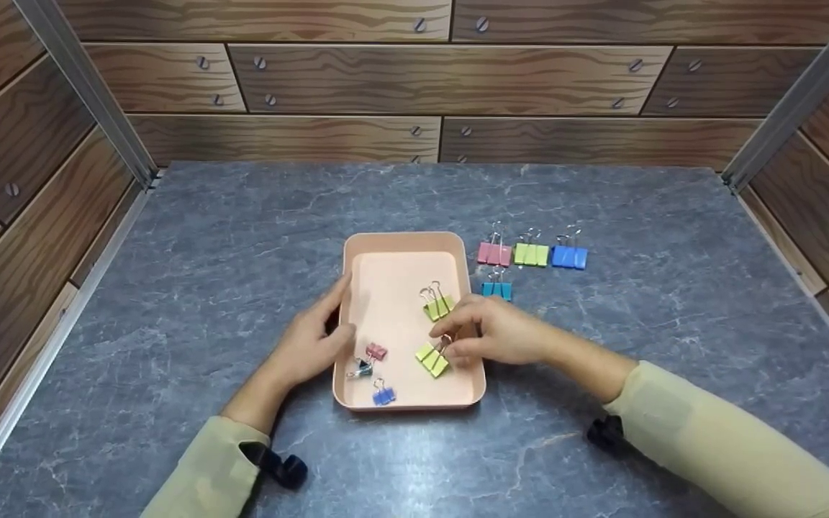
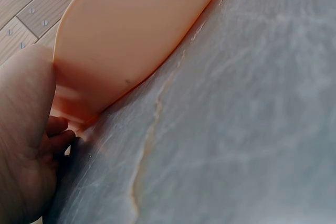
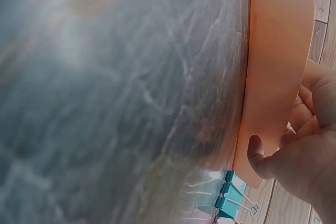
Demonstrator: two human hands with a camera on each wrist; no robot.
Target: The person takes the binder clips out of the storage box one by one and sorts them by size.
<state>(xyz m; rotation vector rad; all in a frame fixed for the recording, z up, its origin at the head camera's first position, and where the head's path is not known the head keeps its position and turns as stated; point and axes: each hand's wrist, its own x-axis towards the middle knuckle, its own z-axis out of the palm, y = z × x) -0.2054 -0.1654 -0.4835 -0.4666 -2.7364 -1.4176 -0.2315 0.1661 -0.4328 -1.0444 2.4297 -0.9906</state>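
My left hand grips the left wall of the peach tray, its thumb over the rim and its fingers along the outside. Over the tray's right rim reaches my right hand; its thumb and forefinger pinch the wire handles of a lime green binder clip. A second lime green binder clip lies just beyond those fingers. Toward the tray's near left are small binder clips: a pink one, a dark teal one and a blue one.
Right of the tray, larger binder clips stand in a row: pink, lime and blue. A teal binder clip sits in front of the pink one, close to my right hand. Wood-patterned walls border the grey marbled table.
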